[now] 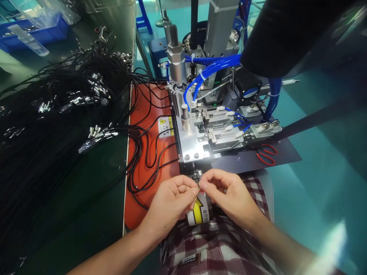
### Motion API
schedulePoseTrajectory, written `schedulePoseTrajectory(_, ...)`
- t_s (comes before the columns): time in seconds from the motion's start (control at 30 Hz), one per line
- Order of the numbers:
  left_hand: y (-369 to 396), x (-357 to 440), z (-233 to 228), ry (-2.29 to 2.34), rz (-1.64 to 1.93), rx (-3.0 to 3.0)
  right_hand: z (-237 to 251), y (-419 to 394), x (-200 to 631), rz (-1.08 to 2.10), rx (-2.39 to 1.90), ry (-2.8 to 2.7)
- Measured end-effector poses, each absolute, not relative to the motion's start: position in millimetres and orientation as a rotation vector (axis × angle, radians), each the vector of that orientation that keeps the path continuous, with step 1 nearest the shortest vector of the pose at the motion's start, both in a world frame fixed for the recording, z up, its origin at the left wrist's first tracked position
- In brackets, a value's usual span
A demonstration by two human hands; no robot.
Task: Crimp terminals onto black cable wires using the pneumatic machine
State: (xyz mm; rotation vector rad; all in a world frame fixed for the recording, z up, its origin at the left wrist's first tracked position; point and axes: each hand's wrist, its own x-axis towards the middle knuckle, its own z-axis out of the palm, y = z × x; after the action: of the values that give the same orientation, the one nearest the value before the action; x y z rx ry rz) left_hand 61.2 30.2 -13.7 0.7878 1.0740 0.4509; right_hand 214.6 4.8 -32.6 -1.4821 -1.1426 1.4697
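Note:
My left hand point(171, 202) and my right hand point(228, 193) meet in front of a metal fixture machine point(200, 130), fingertips pinched together on a tiny metal connector point(197, 186). It is too small to tell whether a cable is attached to it. Just below the hands sits a black cylinder with a white label and yellow arrow point(199, 214). Black cables point(146, 152) loop over the orange mat point(143, 183) left of my hands.
A big heap of black cables with metal ends point(57, 114) covers the green bench at left. Red-handled scissors point(266, 154) lie right of the machine. Blue air hoses point(212, 67) run over it. A blue bin point(34, 32) sits far left. Checked fabric point(218, 244) lies below.

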Motion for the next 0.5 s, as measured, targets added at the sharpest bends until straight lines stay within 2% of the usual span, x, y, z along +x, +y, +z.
schedulePoseTrajectory(0.17,32.7,61.2,-11.6,1.109,0.419,0.794,-36.8,5.8,219.9,1.677,-1.356,-0.993)
schedulePoseTrajectory(0.5,33.5,59.7,-14.6,1.081,0.403,0.776,-27.6,8.0,218.4,1.534,-1.505,-1.073)
